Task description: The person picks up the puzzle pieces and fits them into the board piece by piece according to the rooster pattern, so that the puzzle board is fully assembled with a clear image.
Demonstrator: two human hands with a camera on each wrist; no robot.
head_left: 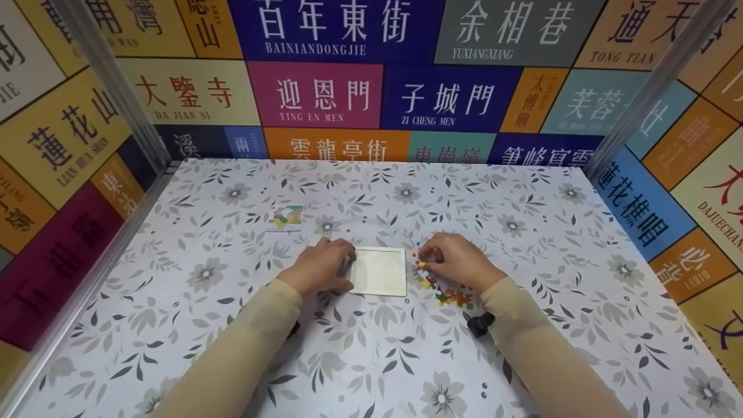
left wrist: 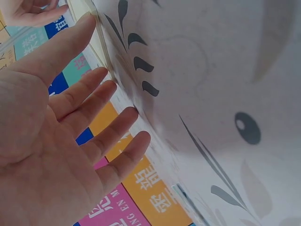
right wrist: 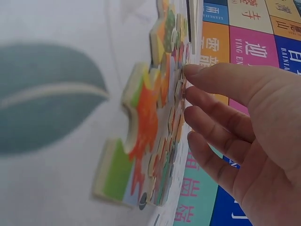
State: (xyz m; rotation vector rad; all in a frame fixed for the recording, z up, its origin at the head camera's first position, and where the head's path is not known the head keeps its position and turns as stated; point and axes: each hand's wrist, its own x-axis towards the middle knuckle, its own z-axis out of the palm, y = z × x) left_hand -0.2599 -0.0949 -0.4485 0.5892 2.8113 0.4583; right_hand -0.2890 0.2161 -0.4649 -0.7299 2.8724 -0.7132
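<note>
Your left hand [head_left: 321, 268] rests with relaxed fingers against the left edge of the tray [head_left: 379, 271] at the table's middle; your right hand [head_left: 454, 260] fingers the puzzle pieces [head_left: 441, 287] just right of it.

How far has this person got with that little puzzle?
Barely started, by the look of it. The puzzle tray looks bare, with no pieces seated. The left hand rests at its left edge; the right hand touches the colourful puzzle pieces heaped beside it. Every piece seems left to fit. A picture card lies apart.
</note>
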